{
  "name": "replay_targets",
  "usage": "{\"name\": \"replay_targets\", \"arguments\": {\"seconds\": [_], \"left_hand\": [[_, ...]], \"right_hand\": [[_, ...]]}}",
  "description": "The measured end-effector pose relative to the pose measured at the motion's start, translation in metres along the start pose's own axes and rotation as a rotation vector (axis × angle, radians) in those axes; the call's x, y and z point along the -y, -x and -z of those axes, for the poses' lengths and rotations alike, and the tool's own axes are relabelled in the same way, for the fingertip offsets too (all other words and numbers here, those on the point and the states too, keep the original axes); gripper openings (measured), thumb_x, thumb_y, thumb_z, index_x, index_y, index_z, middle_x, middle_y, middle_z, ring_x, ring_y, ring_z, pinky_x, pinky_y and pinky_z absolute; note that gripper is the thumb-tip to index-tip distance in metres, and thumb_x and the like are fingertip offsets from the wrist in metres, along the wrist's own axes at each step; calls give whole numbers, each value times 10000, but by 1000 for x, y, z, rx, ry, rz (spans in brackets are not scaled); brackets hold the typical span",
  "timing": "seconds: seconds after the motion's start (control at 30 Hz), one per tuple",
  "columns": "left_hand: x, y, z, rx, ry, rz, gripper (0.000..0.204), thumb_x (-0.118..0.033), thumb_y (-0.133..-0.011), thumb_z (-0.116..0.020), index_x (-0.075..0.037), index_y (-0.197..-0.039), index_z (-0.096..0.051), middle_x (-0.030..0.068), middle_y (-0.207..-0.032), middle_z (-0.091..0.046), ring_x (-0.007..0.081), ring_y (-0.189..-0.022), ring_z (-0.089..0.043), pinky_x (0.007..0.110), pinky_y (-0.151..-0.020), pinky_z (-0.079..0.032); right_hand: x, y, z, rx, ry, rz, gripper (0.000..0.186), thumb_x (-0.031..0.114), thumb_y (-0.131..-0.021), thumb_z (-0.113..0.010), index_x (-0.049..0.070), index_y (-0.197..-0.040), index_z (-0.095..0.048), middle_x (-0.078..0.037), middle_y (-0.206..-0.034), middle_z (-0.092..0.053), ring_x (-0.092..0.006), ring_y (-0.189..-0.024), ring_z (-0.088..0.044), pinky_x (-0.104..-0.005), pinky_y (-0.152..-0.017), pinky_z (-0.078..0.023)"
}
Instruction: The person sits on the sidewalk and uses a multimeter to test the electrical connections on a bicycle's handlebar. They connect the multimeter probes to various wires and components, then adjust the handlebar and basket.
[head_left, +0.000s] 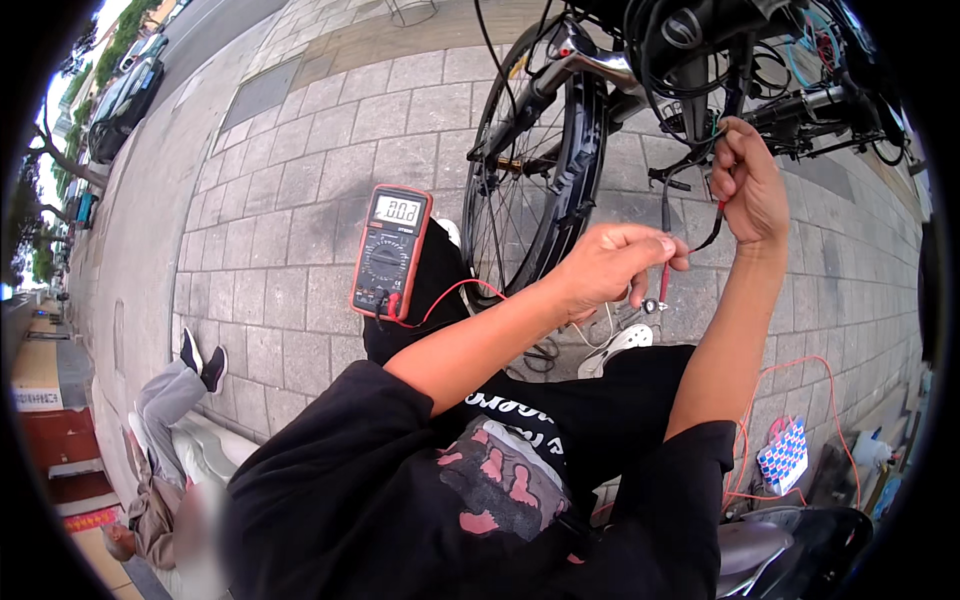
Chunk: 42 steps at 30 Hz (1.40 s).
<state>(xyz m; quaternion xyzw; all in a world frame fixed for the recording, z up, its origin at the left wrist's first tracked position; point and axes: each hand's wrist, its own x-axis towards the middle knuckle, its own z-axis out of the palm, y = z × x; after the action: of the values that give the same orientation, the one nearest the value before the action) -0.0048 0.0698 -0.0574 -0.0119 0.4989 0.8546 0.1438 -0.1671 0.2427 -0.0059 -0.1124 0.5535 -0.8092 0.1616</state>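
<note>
Pinching with the left hand (625,262): thumb and fingers were closed on a slim red piece (665,282), held roughly vertical over the pavement (400,110). A small round metallic fitting (652,306) sat at its lower end; whether the two were joined could not be told.

The right hand (748,190), farther to the right and raised higher, was gripping a black cable (700,153) between curled fingers and thumb, just below the bicycle frame (690,95). A short dark wire (710,238) with a red section hung beside the palm; its far end was unclear.

The multimeter (385,255), red-edged with a dark face, rested at the bent left leg, against the black trousers (430,265), its display end pointing away from the wearer. The display showed digits. The rotary dial sat mid-face, with plugs fitted at the near end. A red lead (455,288) ran from there toward the left forearm and passed out of sight behind it.

The bicycle's front wheel (583,165) stood ahead, between the multimeter and the right hand. A white shoe (617,350) showed below the left hand. At right lay an orange cord (822,362) and a blue, red and white patterned bag (783,458). Another person (155,520) was at lower left.
</note>
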Motion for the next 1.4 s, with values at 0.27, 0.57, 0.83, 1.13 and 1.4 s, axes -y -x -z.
{"name": "replay_targets", "arguments": {"seconds": [0.27, 0.57, 0.83, 1.13, 1.4], "left_hand": [[8, -4, -5, -48, 4, -58, 297, -189, -1012, -589, 46, -1078, -759, 101, -976, -767, 83, -479, -565, 236, -471, -451], [12, -10, -9, -39, 29, -96, 298, -194, -1013, -587, 46, -1064, -756, 106, -962, -769, 84, -481, -569, 240, -473, -473], [15, -10, -12, -26, 37, -88, 310, -199, -1017, -578, 53, -1076, -749, 114, -965, -768, 82, -482, -571, 238, -476, -471], [16, -11, -13, -19, 40, -90, 315, -207, -1022, -577, 52, -1083, -746, 106, -988, -767, 78, -489, -565, 231, -479, -460], [15, -7, -14, -18, 31, -96, 322, -216, -1034, -571, 51, -1091, -741, 104, -1001, -764, 72, -496, -561, 223, -475, -437]], "right_hand": [[-4, -5, 2, 65, -5, -53, 235, 184, -1045, -587, 23, -1216, -591, 10, -810, -505, -54, -544, -414, -224, -496, -322], [-4, -8, 6, 36, -27, -48, 210, 180, -1045, -592, 41, -1201, -610, 11, -801, -516, -61, -531, -417, -228, -491, -333], [-3, -5, 8, 43, -23, -39, 229, 183, -1046, -592, 30, -1216, -600, 10, -807, -512, -56, -538, -417, -226, -491, -329], [0, -5, 7, 40, -13, -25, 259, 184, -1049, -587, 10, -1240, -579, 6, -811, -501, -53, -541, -411, -221, -495, -326], [0, -1, 2, 30, -4, -36, 205, 211, -1064, -588, 61, -1204, -579, 34, -789, -493, -37, -535, -395, -208, -475, -316]]}}
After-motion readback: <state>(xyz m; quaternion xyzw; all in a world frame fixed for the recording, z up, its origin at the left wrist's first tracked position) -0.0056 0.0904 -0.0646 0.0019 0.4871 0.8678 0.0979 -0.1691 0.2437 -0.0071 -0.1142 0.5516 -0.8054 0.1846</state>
